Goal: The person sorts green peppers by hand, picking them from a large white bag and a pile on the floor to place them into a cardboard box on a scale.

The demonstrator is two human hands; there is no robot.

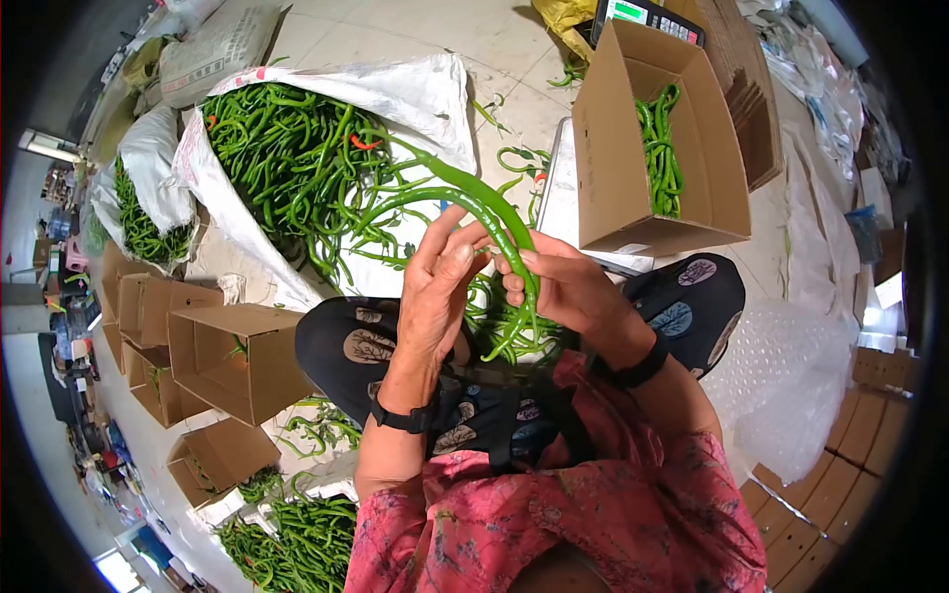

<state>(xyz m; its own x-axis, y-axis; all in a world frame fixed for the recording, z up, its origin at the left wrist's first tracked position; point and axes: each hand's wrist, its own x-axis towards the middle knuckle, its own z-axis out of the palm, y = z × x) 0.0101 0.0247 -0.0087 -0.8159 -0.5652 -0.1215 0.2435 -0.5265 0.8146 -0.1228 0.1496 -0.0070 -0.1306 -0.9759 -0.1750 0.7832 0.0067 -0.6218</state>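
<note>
Two long green chili peppers (474, 190) arch up from my right hand (565, 287), whose thumb and fingers are closed around their lower part. My left hand (443, 265) is just left of them, fingers curled and thumb drawn in close to the peppers; what it pinches, if anything, is hidden. Below my hands, between my knees, lies a loose bunch of green peppers (506, 326). Beyond my left hand a large white sack (435, 99) lies open, with a big heap of green peppers (287, 158) spilling out and a red one among them.
An upright cardboard box (603, 148) at the right holds some peppers (660, 148). Behind it is a scale with a lit display (628, 12). Several smaller cardboard boxes (237, 361) stand at the left. More peppers (292, 539) lie at lower left, and bubble wrap (791, 376) is at the right.
</note>
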